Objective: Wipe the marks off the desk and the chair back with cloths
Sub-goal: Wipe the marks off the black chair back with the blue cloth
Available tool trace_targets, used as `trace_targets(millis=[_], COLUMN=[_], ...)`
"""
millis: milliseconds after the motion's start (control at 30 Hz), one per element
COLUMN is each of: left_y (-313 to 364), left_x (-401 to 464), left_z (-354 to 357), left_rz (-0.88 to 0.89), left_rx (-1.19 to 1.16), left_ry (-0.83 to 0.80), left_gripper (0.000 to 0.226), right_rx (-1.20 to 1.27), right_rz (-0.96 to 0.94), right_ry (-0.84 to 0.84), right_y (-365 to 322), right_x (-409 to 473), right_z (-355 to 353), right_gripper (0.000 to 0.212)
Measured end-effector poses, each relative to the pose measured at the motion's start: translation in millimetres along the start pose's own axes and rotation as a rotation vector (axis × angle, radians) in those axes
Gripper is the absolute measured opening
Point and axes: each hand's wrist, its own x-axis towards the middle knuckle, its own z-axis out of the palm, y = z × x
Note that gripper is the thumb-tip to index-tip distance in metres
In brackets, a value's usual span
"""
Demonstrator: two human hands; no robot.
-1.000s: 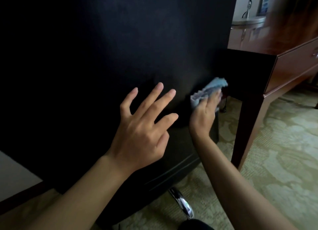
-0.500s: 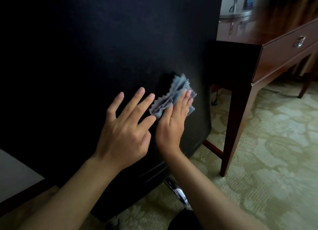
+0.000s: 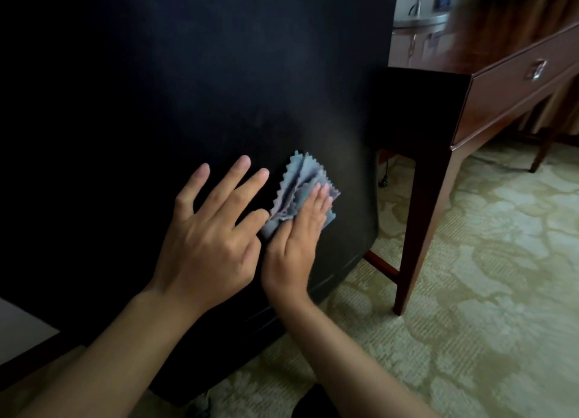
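Cloth [image 3: 300,192] under right hand [image 3: 297,239], beside left hand [image 3: 210,229].

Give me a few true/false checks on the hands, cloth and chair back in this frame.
1. The right hand presses a blue cloth flat against the black chair back. True.
2. The left hand grips a second cloth. False: it holds nothing, its fingers spread on the chair back.
3. The cloth lies on the desk. False: it is on the chair back.
4. The desk stands to the right of the chair. True.
5. The floor is patterned carpet. True.
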Motion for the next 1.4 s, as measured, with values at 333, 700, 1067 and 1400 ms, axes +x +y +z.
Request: trace_targets(millis=[333,700,1067,1400], left_y=[-2,3,2,-3], left_x=[-3,-2,-4,-29], left_z=[-3,3,2,-13], left_rz=[0.015,0.01,0.034,-0.029], left_rx=[0.026,0.042,0.029,0.021], left_ry=[-0.019,-0.015,-0.021,0.001], left_gripper=[0.022,0.019,0.016,0.025], right_rx=[0.076,0.064,-0.033,-0.06], right_rz=[0.602,1.087,0.861,0.243], right_ry=[0.092,0.176,0.221,-0.099], right_y=[54,125,160,46], right_x=[14,-5,79,-60], right_z=[-14,-23,-43,1], right_gripper=[0.053,0.055,0.058,0.059])
